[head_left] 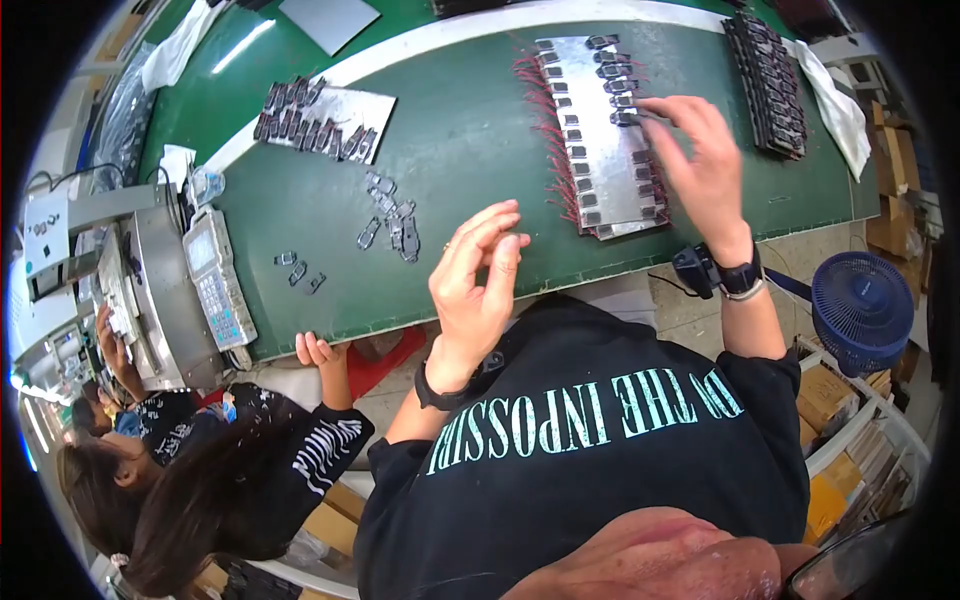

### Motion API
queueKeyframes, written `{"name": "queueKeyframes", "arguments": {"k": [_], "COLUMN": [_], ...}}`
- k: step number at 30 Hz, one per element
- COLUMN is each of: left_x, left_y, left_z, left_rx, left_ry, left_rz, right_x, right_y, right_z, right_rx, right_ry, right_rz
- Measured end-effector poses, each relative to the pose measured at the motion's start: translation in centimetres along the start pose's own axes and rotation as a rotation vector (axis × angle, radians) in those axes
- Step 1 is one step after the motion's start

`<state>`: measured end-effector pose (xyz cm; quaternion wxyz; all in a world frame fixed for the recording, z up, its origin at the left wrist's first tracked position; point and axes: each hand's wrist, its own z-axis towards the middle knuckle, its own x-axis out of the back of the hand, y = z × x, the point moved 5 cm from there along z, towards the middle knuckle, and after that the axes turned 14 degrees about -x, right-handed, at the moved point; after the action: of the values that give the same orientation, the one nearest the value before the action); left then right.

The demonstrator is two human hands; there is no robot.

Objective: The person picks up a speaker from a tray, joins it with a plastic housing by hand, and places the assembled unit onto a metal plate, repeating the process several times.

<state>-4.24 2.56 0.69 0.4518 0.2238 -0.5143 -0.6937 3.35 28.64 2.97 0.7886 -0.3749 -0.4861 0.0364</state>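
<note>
Fingers loosely curled and parted, the left hand [474, 285] hovers near the front edge of the green table [455, 150], its grasp empty. Farther out, the right hand [706, 160] has thumb and forefinger at a black part [622, 119], which lies right at the fingertips on the right edge of a silvery plate [605, 150]; whether they pinch it or merely touch it, I cannot tell. Beyond, to the left, other black parts [298, 133] crowd a second plate [374, 106].

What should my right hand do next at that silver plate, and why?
Perhaps the right hand should straighten the black part at its fingertips: that part sits along the right edge of the silver plate, beside a gap in its row.
</note>
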Motion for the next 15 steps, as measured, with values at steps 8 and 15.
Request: {"name": "queueKeyframes", "arguments": {"k": [8, 15], "left_x": [9.7, 8.3], "left_y": [-2.5, -0.8], "left_z": [-1.3, -0.7], "left_rx": [-0.028, -0.253], "left_ry": [0.185, 0.091], "left_rz": [0.45, 0.994], "right_x": [1.3, 0.8], "right_y": [0.7, 0.5], "right_z": [-1.3, -0.3], "right_rx": [0.081, 0.098], "right_ry": [-0.137, -0.321], "right_rz": [-0.199, -0.257]}}
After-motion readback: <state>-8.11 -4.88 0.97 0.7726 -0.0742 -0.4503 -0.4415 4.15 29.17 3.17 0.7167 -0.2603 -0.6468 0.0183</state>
